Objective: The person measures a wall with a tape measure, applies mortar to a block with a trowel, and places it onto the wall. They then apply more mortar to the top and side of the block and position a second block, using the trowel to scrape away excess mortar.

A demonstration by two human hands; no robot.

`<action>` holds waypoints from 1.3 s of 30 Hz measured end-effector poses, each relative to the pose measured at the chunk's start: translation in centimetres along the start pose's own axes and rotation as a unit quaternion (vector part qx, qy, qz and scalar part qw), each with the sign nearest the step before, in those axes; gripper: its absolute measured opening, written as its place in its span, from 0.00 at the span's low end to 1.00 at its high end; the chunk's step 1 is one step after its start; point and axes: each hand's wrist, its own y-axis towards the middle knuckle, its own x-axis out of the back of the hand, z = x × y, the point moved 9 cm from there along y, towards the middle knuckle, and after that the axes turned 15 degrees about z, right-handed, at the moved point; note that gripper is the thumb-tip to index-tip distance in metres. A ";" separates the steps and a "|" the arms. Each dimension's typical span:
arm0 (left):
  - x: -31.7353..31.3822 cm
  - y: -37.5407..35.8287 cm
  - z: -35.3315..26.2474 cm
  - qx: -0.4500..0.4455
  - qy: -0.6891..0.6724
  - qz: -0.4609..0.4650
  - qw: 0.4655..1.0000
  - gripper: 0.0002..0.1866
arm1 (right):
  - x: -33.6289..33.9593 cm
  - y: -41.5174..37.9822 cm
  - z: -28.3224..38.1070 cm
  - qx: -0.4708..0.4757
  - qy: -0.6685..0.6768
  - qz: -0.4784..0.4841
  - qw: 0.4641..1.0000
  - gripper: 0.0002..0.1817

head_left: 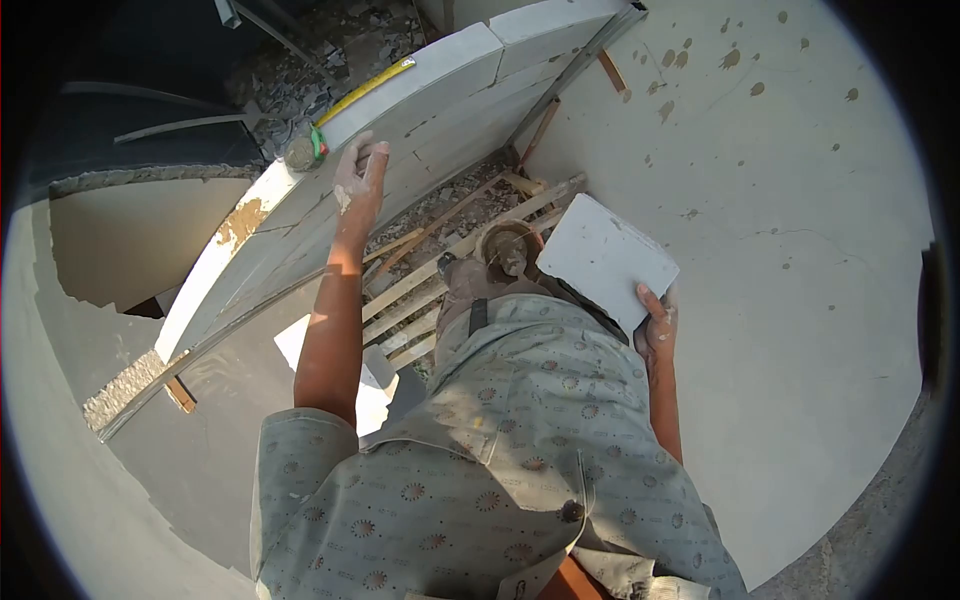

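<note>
My right hand [657, 322] grips the edge of a white rectangular block [608, 258], holding it at my right side. My left hand [360, 178], dusted with white, is raised beside the top of a block wall [440, 115]; its fingers are loosely bent and nothing shows in them. Along the wall top near that hand lies a yellow strip [365, 88] like a measuring tape, with a green piece [319, 142] at its near end. A rounded grey lump [299, 154] sits next to the green piece. Brown mortar smears [240, 222] mark the wall top.
A bucket [508, 248] with grey contents stands by my legs on wooden slats [410, 300]. White blocks [375, 390] lie below my left arm. A mortar-spotted wall [760, 200] rises on the right. Rubble [350, 50] lies beyond the block wall, near a jagged opening [150, 240].
</note>
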 end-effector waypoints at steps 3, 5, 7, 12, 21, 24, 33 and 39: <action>-13.0 -2.9 3.8 0.137 -0.139 0.260 0.946 0.45 | -1.6 3.1 -1.5 -0.030 0.037 0.105 0.993 0.44; -20.1 -5.1 4.7 0.147 -0.303 0.363 0.869 0.52 | -3.6 5.1 -2.0 -0.047 0.005 0.155 0.987 0.44; -19.8 -6.7 3.1 0.214 -0.080 0.378 0.897 0.54 | -5.8 7.4 -3.1 -0.082 -0.006 0.201 0.976 0.46; -17.7 -9.6 9.3 0.334 -0.343 0.209 0.853 0.50 | -7.0 13.4 -12.5 -0.221 0.057 0.277 0.933 0.48; -15.5 -14.4 18.4 0.401 -0.022 0.011 0.916 0.42 | 12.8 20.8 -50.0 -0.279 -0.548 0.278 0.738 0.40; -16.8 -15.0 21.3 0.426 0.000 0.015 0.905 0.43 | 15.5 19.2 -58.7 -0.415 -0.471 0.254 0.736 0.41; -23.7 -14.4 23.3 0.414 0.059 0.093 0.904 0.41 | 12.9 19.3 -55.5 -0.239 -0.635 0.360 0.641 0.35; -23.6 -14.4 21.4 0.380 0.110 0.109 0.912 0.40 | 11.9 13.6 -32.0 -0.493 -0.291 0.211 0.792 0.21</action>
